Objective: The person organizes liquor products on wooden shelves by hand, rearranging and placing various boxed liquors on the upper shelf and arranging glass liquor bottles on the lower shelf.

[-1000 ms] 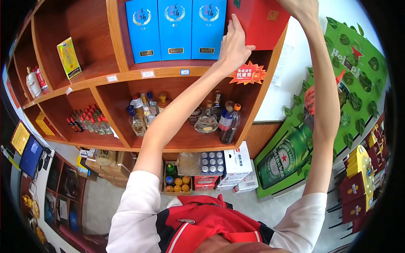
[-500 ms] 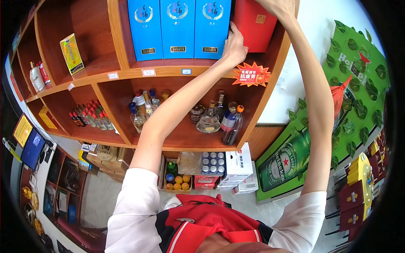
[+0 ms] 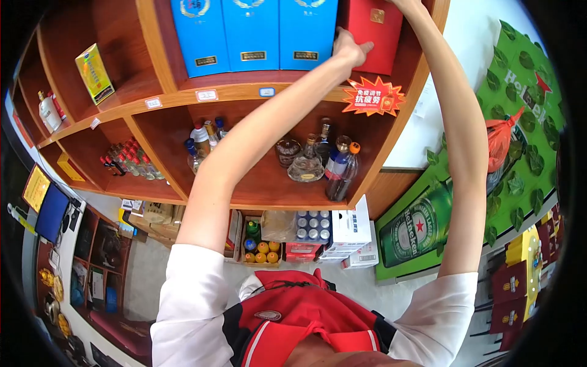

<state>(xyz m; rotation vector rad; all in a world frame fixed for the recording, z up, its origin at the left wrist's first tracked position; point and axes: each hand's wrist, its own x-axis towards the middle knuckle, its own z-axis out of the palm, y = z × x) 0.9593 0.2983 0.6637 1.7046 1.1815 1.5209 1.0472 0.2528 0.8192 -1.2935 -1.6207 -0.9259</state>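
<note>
In the head view, the red box [image 3: 382,46] stands upright at the shelf's [image 3: 293,77] right end, long axis vertical, gold-emblem face toward the person, right of the blue boxes [image 3: 306,33]. The left hand [image 3: 353,49], thumb spread, touches its left edge; whether it grips, I cannot tell. The right hand [image 3: 403,3], mostly cut off, is unreadable.

Wd shelf [image 3: 263,191] w/ 3 blue boxes [image 3: 251,37] & red box [image 3: 382,46] up top, btls [image 3: 306,168] below.
</note>
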